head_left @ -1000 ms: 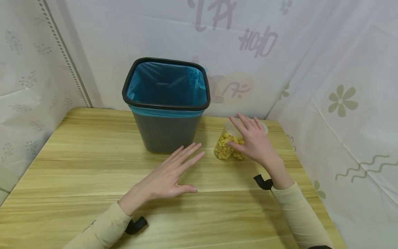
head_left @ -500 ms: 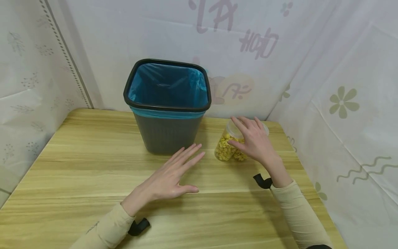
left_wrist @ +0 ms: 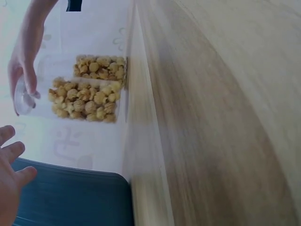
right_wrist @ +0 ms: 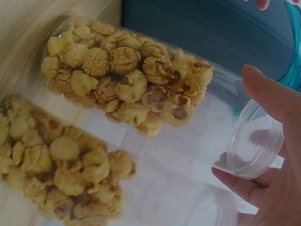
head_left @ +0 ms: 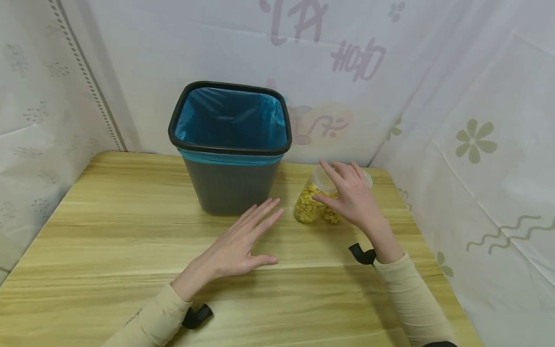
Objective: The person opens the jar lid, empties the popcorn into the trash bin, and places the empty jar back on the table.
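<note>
My right hand point(head_left: 356, 198) holds a clear plastic jar of yellow popcorn point(head_left: 306, 207) by its top. In the right wrist view the thumb lies at one side of the jar's clear neck and the fingers curl round the other. The jar leans a little in the head view. Beside it stands a second clear popcorn jar point(right_wrist: 70, 169), partly hidden behind the right hand in the head view. My left hand point(head_left: 236, 246) hovers over the table with fingers extended and thumb spread, holding nothing. It is nearest to the dark grey bin point(head_left: 231, 188).
The bin, lined with a blue bag point(head_left: 230, 118), stands at the back left of the jars. The wood-grain table point(head_left: 130, 231) reaches a patterned white cloth point(head_left: 412, 72) behind and at both sides. Black curved mounts point(head_left: 197, 316) sit at both wrists.
The held jar has shifted slightly left, toward the bin, with the right hand. My left hand stays in nearly the same place.
</note>
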Tool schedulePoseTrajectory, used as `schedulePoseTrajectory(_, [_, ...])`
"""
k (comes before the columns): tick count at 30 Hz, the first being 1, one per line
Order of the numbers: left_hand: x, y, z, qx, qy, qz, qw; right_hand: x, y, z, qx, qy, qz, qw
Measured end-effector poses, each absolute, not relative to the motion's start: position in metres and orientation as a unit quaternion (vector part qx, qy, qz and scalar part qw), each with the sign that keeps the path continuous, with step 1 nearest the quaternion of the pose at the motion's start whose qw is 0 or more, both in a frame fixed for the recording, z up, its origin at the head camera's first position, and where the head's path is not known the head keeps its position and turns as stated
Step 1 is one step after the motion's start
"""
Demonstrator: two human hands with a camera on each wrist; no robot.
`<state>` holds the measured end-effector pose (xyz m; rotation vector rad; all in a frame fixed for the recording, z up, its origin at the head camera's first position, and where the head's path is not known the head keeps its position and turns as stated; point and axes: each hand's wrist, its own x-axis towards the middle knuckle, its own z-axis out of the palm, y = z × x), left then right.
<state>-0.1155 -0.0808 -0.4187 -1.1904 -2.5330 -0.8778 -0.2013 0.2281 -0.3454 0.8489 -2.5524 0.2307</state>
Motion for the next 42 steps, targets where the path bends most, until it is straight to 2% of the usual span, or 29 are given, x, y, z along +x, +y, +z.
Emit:
schedulePoseTrajectory(9, [-0.119,-0.078,-0.42,-0.392,-0.855,-0.324,0.103,-0.186,0.213,-0.339,0.323,-0.903,0.108,0.262])
schedulePoseTrajectory(20, [-0.121,-0.077,-0.419,-0.359,-0.865,-0.336,0.095,-0.168,0.19,-0.334,0.346,-0.882,0.157,0.277])
schedulePoseTrajectory(42, [-0.122,-0.076,-0.42,-0.274,-0.867,-0.41,0.072,-0.135,0.147,-0.338,0.372,-0.868,0.244,0.22])
